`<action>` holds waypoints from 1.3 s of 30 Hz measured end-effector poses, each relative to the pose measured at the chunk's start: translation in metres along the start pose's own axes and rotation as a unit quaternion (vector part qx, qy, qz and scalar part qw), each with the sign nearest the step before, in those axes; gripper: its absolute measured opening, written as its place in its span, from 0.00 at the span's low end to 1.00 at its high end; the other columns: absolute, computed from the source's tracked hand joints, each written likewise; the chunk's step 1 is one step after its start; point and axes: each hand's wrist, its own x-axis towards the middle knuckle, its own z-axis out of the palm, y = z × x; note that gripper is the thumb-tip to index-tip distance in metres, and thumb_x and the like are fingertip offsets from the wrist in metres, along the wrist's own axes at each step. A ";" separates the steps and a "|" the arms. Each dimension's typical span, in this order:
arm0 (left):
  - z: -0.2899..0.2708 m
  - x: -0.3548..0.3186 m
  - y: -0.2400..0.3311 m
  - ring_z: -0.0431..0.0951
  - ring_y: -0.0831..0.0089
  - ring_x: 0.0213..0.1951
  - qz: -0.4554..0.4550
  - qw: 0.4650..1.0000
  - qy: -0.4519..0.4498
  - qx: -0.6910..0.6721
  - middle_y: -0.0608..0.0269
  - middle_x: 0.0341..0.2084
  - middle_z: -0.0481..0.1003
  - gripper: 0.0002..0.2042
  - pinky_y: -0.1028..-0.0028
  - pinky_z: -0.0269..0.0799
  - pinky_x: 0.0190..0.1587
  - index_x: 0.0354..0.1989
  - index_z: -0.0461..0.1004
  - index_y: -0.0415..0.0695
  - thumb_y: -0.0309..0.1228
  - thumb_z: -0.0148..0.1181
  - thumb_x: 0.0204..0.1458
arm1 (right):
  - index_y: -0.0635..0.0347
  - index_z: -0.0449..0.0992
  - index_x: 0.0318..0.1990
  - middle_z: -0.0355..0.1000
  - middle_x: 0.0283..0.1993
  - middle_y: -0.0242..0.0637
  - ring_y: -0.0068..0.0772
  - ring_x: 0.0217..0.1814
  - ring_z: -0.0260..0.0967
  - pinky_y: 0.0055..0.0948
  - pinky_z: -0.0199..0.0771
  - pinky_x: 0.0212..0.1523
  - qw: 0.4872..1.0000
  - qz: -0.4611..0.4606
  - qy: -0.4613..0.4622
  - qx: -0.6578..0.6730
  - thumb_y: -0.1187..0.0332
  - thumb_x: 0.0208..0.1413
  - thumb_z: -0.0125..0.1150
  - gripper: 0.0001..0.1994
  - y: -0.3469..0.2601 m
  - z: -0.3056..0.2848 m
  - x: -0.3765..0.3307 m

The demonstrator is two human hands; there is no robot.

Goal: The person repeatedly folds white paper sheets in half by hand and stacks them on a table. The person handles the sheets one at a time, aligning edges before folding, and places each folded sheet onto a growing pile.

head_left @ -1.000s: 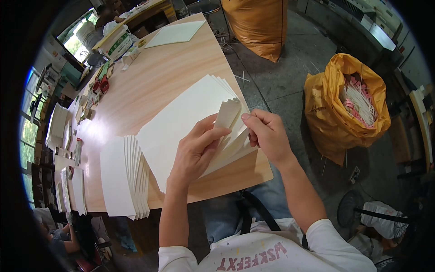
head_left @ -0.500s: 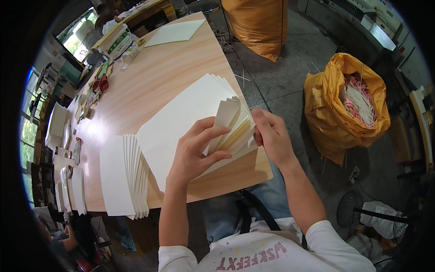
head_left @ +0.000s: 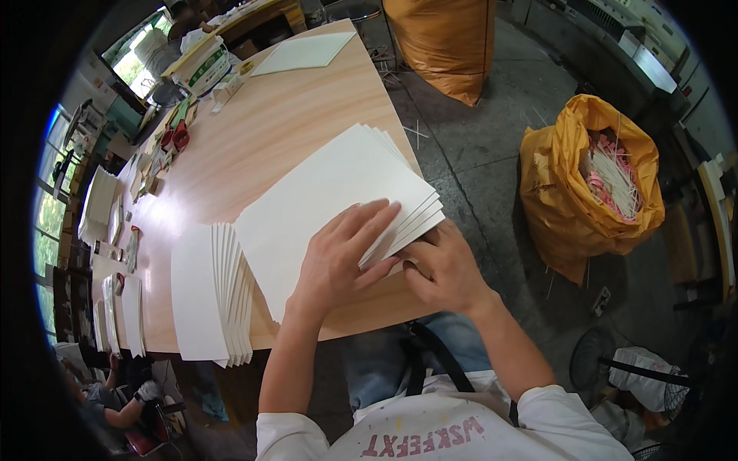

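Pressing our left hand (head_left: 338,257) flat and open on the fanned stack of big white paper sheets (head_left: 323,196), we are pinching its near corner with our right hand (head_left: 446,269). It is stretching away up the long wooden table (head_left: 254,131), beside another white pile (head_left: 211,292).

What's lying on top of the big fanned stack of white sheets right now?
The left hand lies flat on the white sheet stack, fingers spread toward its near corner. The right hand meets the fanned edges there. Whatever lies beneath the palm is hidden.
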 end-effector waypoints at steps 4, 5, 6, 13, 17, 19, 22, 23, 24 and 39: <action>0.001 0.005 -0.003 0.83 0.49 0.61 -0.011 0.999 -0.018 0.034 0.57 0.64 0.81 0.28 0.54 0.83 0.62 0.66 0.83 0.50 0.37 0.81 0.55 | 0.62 0.86 0.48 0.81 0.54 0.47 0.56 0.64 0.75 0.55 0.74 0.70 1.000 -0.002 0.002 0.008 0.73 0.55 0.67 0.13 -0.001 -0.002 0.004; 0.002 0.005 -0.003 0.83 0.50 0.61 -0.012 0.999 -0.017 0.033 0.57 0.63 0.82 0.28 0.54 0.83 0.62 0.66 0.83 0.49 0.37 0.81 0.55 | 0.62 0.86 0.48 0.81 0.54 0.47 0.56 0.63 0.75 0.54 0.75 0.69 1.000 0.001 -0.001 0.011 0.73 0.56 0.67 0.13 -0.001 -0.003 0.004; 0.003 0.003 -0.004 0.83 0.50 0.61 -0.012 0.999 -0.016 0.032 0.57 0.63 0.82 0.28 0.54 0.83 0.62 0.66 0.83 0.49 0.36 0.81 0.55 | 0.62 0.85 0.47 0.81 0.53 0.47 0.55 0.61 0.76 0.53 0.76 0.67 1.000 -0.004 0.012 0.016 0.73 0.57 0.67 0.11 -0.001 -0.003 0.003; 0.000 0.009 0.009 0.85 0.47 0.61 -0.024 0.999 0.028 0.005 0.50 0.69 0.79 0.28 0.54 0.84 0.60 0.66 0.84 0.48 0.29 0.79 0.55 | 0.61 0.76 0.34 0.81 0.40 0.45 0.51 0.41 0.80 0.46 0.79 0.40 0.970 0.218 0.092 -0.055 0.57 0.67 0.77 0.19 0.004 -0.027 -0.009; 0.003 0.002 0.002 0.86 0.53 0.60 -0.022 0.999 0.024 -0.028 0.54 0.72 0.77 0.27 0.57 0.85 0.59 0.69 0.82 0.57 0.26 0.74 0.60 | 0.62 0.73 0.30 0.73 0.25 0.42 0.43 0.27 0.75 0.44 0.75 0.33 0.977 0.212 -0.015 -0.017 0.56 0.72 0.73 0.22 0.003 -0.045 0.013; 0.004 0.001 0.000 0.87 0.53 0.60 -0.036 0.998 0.019 -0.047 0.53 0.73 0.76 0.26 0.58 0.86 0.58 0.68 0.84 0.58 0.22 0.72 0.61 | 0.62 0.72 0.30 0.74 0.26 0.43 0.40 0.26 0.74 0.42 0.73 0.31 0.976 0.216 0.014 0.038 0.57 0.73 0.72 0.23 -0.007 -0.039 0.023; 0.005 0.001 -0.006 0.88 0.53 0.60 -0.053 0.993 0.025 -0.106 0.52 0.74 0.75 0.24 0.58 0.87 0.57 0.65 0.86 0.58 0.22 0.72 0.61 | 0.62 0.70 0.30 0.72 0.24 0.41 0.32 0.25 0.72 0.38 0.70 0.28 0.974 0.191 0.065 0.106 0.59 0.73 0.71 0.22 -0.001 -0.016 0.031; 0.004 0.002 -0.005 0.88 0.53 0.60 -0.062 0.991 0.024 -0.117 0.52 0.74 0.75 0.23 0.58 0.87 0.57 0.64 0.86 0.58 0.22 0.72 0.61 | 0.61 0.70 0.29 0.71 0.24 0.39 0.29 0.25 0.71 0.36 0.69 0.28 0.941 0.236 0.075 0.230 0.60 0.73 0.71 0.21 -0.001 -0.017 0.033; 0.003 0.002 -0.004 0.88 0.53 0.60 -0.072 0.989 0.024 -0.128 0.52 0.74 0.76 0.23 0.58 0.87 0.57 0.64 0.87 0.57 0.22 0.72 0.61 | 0.60 0.70 0.29 0.71 0.23 0.36 0.26 0.25 0.70 0.34 0.68 0.27 0.891 0.276 0.084 0.350 0.60 0.74 0.70 0.21 -0.003 -0.019 0.037; 0.001 0.001 -0.008 0.87 0.54 0.60 -0.084 0.984 0.012 -0.159 0.56 0.65 0.81 0.31 0.57 0.86 0.61 0.64 0.88 0.60 0.42 0.88 0.48 | 0.52 0.71 0.28 0.68 0.24 0.23 0.17 0.25 0.71 0.21 0.67 0.27 0.847 0.311 0.050 0.428 0.58 0.78 0.64 0.21 0.000 -0.022 0.038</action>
